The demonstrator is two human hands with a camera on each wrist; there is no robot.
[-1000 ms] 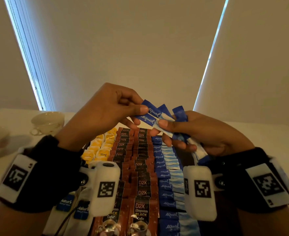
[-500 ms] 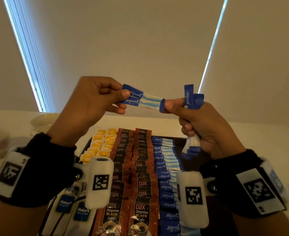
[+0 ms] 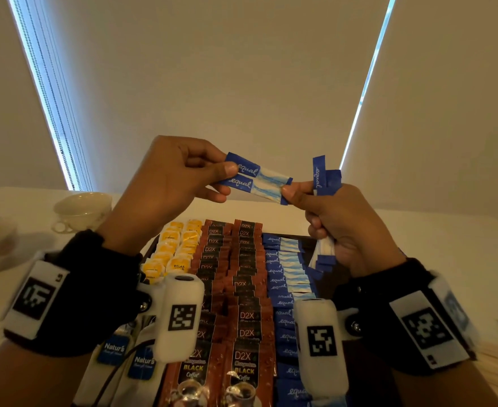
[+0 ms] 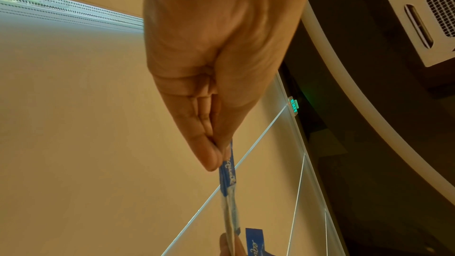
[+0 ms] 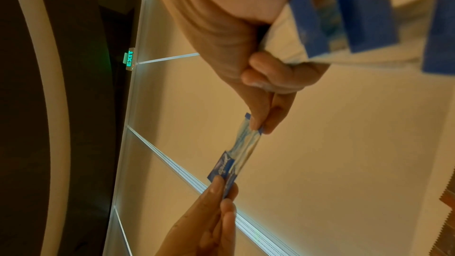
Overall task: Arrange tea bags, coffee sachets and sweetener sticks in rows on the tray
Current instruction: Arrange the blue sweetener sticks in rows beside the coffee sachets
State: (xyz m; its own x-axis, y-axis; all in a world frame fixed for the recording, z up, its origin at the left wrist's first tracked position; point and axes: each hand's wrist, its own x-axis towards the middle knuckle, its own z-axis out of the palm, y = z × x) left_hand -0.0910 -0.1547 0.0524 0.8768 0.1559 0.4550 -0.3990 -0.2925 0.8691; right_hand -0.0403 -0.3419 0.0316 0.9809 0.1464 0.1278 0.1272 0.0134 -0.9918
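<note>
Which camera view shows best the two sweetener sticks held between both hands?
The head view: both sweetener sticks lie side by side, face on, "equal" readable. The left wrist view shows them edge-on, the lower end cut off. The right wrist view shows their whole length, but blurred.

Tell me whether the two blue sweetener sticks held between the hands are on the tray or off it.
Off it. The two sweetener sticks hang above the tray, left hand and right hand each pinching one end.

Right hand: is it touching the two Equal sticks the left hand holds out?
Touching. The head view shows the right hand pinching the pale ends of the two Equal sticks; the left hand pinches the blue ends.
</note>
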